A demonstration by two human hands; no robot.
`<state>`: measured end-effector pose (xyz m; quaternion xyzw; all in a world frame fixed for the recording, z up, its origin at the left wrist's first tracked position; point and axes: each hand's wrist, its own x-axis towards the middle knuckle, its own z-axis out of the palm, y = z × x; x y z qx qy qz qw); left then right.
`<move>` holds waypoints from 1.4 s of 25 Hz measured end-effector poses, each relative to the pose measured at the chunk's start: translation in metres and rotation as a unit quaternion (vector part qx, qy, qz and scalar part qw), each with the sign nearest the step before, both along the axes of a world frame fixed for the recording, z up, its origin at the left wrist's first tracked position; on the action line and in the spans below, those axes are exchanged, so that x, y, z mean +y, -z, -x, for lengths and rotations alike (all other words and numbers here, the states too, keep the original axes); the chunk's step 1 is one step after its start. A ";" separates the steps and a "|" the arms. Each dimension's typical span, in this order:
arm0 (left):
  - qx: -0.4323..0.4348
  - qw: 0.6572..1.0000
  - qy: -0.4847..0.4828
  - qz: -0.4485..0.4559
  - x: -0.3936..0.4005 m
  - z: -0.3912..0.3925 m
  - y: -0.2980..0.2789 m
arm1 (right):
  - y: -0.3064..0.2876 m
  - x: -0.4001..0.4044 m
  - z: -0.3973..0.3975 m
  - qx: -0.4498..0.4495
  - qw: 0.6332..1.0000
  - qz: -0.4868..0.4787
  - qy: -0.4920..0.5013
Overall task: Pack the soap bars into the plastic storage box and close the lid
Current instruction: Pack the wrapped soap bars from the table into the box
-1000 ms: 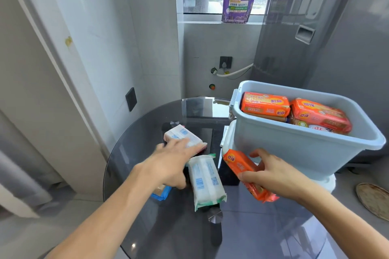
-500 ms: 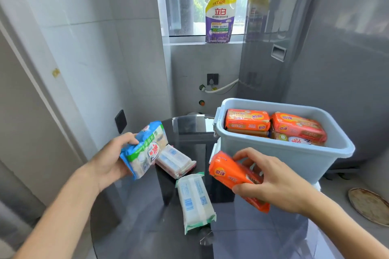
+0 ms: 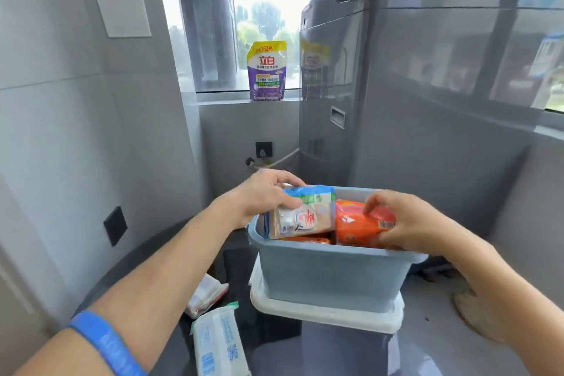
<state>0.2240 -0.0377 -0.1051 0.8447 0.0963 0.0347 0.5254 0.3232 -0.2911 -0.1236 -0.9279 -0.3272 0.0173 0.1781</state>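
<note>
Dark glass table (image 3: 274,336), white lid (image 3: 323,313), two white soap packs (image 3: 218,345)

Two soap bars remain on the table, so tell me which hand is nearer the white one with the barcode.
Left. The left hand grips a blue-edged soap bar over the storage box's left end, above the white soap bar. The right hand holds an orange bar farther right.

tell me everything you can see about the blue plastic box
The pale blue plastic storage box is rectangular, open-topped, with a rolled rim and matte walls. It stands upright on a white plastic lid on the dark glass table. Orange soap packs lie inside. The left hand lowers a blue-and-beige wrapped soap bar into it; the right hand grips an orange wrapped soap bar at the rim.
</note>
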 end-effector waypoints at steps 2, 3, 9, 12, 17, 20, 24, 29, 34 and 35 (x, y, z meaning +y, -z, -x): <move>0.070 0.993 0.045 -0.082 0.005 -0.013 0.011 | 0.006 -0.005 -0.009 0.081 0.996 0.043 -0.024; 0.078 0.989 0.058 -0.115 0.009 -0.016 0.014 | 0.007 -0.006 -0.011 0.094 0.993 0.062 -0.038; -0.009 0.933 0.091 -0.349 0.005 -0.019 0.043 | 0.005 0.005 -0.013 0.095 0.992 0.062 -0.056; 0.016 0.894 0.105 -0.435 0.001 -0.022 0.043 | 0.009 0.009 -0.016 0.090 0.994 0.044 -0.031; 0.006 0.911 0.065 -0.406 0.002 -0.023 0.049 | 0.029 0.032 -0.023 0.009 1.000 0.029 -0.008; 0.061 0.898 0.080 -0.428 0.004 -0.025 0.049 | 0.033 0.039 -0.031 0.052 0.994 0.089 -0.024; 0.082 0.907 0.101 -0.400 0.005 -0.024 0.039 | 0.025 0.032 -0.035 0.062 0.993 0.103 -0.021; 0.081 0.909 0.087 -0.399 -0.002 -0.024 0.039 | 0.037 0.033 -0.029 0.041 0.997 0.060 -0.010; -0.009 0.929 0.024 -0.368 -0.013 0.011 0.052 | 0.039 0.032 -0.010 -0.060 0.998 -0.013 0.011; -0.052 0.936 0.010 -0.348 -0.013 0.021 0.055 | 0.037 0.032 -0.005 -0.098 0.994 -0.039 0.023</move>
